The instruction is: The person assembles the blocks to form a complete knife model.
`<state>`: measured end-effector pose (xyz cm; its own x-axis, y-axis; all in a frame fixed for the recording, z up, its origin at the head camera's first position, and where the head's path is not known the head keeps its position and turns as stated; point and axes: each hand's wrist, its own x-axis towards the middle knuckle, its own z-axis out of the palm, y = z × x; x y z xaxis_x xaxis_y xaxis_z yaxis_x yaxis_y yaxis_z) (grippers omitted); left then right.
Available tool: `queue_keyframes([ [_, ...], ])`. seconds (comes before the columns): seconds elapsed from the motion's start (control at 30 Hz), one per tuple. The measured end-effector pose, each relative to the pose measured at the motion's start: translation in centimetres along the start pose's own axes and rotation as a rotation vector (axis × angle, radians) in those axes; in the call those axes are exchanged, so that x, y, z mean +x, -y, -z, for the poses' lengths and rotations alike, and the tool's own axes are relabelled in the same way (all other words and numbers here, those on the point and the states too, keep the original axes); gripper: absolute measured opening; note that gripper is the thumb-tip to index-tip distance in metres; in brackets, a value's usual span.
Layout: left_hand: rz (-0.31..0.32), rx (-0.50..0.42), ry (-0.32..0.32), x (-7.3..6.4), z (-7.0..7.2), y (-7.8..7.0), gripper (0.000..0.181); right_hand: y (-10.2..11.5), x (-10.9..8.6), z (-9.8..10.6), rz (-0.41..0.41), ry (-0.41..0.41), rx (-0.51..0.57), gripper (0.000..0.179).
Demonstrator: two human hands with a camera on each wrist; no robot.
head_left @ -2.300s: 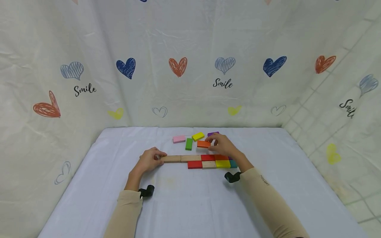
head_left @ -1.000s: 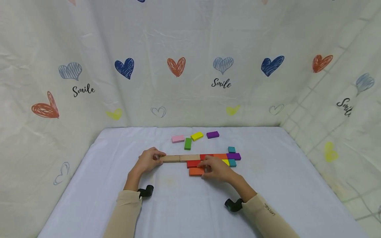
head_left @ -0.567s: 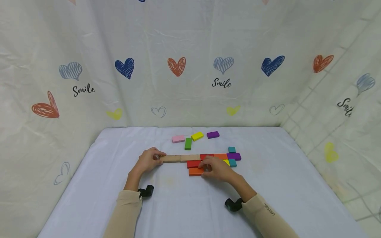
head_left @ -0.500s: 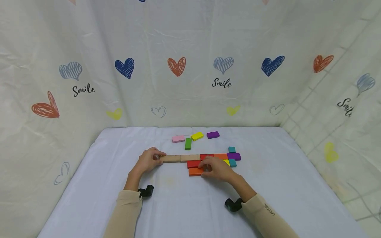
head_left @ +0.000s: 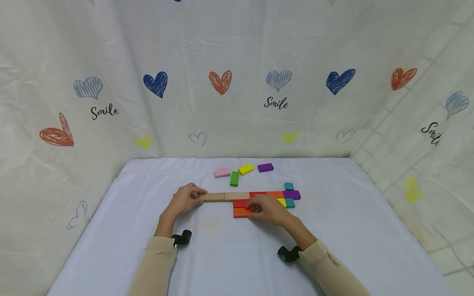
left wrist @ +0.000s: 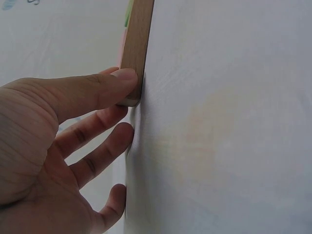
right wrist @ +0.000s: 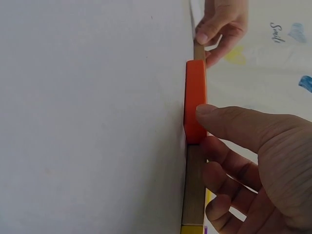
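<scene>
In the head view, my left hand [head_left: 184,199] holds the left end of a plain wooden block [head_left: 213,197] between thumb and fingers. That block starts a back row continuing with another wooden block [head_left: 237,196], a red [head_left: 257,195], an orange [head_left: 275,194] and a purple block [head_left: 291,195]. My right hand [head_left: 271,209] pinches another orange block [head_left: 240,212], flush against the front of a red block [head_left: 240,203] in the second row. In the right wrist view, the thumb lies on this orange block [right wrist: 195,97], with a wooden block [right wrist: 196,185] beside it.
Behind the rows lie loose pink [head_left: 222,172], green [head_left: 234,179], yellow [head_left: 246,169] and purple [head_left: 265,167] blocks. A small teal block [head_left: 289,186] sits behind the back row's right end. The second row's right end shows yellow [head_left: 282,202] and teal [head_left: 290,203]. White cloth covers the table [head_left: 222,259].
My right hand brought the orange block from behind the rows to the front of the second row. Since half a second ago it has shifted slightly left. My left hand keeps its place.
</scene>
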<state>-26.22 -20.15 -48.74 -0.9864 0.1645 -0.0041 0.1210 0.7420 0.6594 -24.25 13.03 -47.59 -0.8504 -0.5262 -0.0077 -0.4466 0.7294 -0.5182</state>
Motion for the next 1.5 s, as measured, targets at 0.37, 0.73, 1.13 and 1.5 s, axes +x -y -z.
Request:
queue_keyframes([
  [0.37,0.009,0.016,0.002,0.1,0.0,-0.1,0.033,0.1,0.0,0.2,-0.003,0.012,0.012,0.025],
  [0.73,-0.016,0.009,-0.004,0.1,0.1,0.1,0.034,-1.0,2.3,2.3,0.001,-0.043,0.133,0.024],
  [1.13,-0.008,-0.002,0.0,0.0,0.0,0.1,0.032,-3.4,7.7,4.1,-0.111,-0.065,0.216,0.043],
  [1.5,-0.038,0.017,-0.013,0.1,0.0,0.2,0.032,-5.3,10.9,4.3,-0.207,0.012,0.228,0.074],
])
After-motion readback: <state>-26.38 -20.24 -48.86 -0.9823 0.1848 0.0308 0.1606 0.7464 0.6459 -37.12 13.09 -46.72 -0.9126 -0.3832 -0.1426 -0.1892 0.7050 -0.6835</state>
